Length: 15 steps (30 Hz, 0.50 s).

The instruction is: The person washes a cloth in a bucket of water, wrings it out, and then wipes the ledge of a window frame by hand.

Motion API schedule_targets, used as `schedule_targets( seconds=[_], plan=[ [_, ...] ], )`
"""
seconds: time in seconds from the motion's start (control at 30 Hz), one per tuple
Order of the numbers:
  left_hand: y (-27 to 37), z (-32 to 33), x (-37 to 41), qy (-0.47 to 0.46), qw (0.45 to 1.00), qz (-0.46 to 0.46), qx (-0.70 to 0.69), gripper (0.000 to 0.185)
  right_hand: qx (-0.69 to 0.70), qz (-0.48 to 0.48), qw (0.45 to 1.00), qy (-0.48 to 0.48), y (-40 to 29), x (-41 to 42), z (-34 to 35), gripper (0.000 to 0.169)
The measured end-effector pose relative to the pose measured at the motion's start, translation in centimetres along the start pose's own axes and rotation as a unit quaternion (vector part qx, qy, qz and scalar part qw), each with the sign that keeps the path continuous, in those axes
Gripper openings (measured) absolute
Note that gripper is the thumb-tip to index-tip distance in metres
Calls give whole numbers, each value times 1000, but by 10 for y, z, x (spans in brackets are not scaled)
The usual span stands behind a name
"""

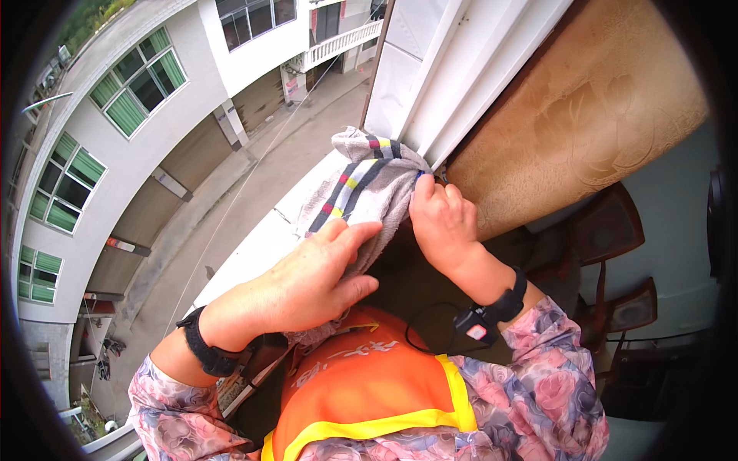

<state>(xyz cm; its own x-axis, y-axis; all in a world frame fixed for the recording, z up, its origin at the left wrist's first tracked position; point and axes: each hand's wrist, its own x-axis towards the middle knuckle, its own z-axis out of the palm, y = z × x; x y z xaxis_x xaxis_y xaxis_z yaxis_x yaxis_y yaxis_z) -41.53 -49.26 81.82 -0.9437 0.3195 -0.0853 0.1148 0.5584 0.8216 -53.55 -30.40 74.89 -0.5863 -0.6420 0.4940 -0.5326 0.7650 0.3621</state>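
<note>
A grey striped towel [369,190] lies bunched over the window sill [242,265], pushed against the foot of the white window frame [455,75]. My right hand [444,222] is closed in a fist on the towel's right edge, close to the frame's lower corner. A small bit of blue shows by its fingertips; what it belongs to is hidden. My left hand [311,276] is over the towel's near part, thumb spread away from the fingers. Its fingertips are at the fabric, and its palm side is out of sight.
A tan embossed curtain [576,115] hangs right of the frame. Below it stand dark wooden chairs [605,230]. Outside, a street [230,201] runs far below, with a white building [213,63] opposite. A black cable [410,322] loops near my orange apron [375,392].
</note>
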Motion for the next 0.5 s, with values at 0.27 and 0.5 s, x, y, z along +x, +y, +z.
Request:
schedule_targets(
  seconds=[0.27,0.5],
  plan=[
    [-42,2,-20,23,989,31,145,71,188,187,938,-224,3,43,20,22],
    [-52,0,-36,9,985,44,167,71,239,72,934,-254,-13,20,-19,23]
  ],
)
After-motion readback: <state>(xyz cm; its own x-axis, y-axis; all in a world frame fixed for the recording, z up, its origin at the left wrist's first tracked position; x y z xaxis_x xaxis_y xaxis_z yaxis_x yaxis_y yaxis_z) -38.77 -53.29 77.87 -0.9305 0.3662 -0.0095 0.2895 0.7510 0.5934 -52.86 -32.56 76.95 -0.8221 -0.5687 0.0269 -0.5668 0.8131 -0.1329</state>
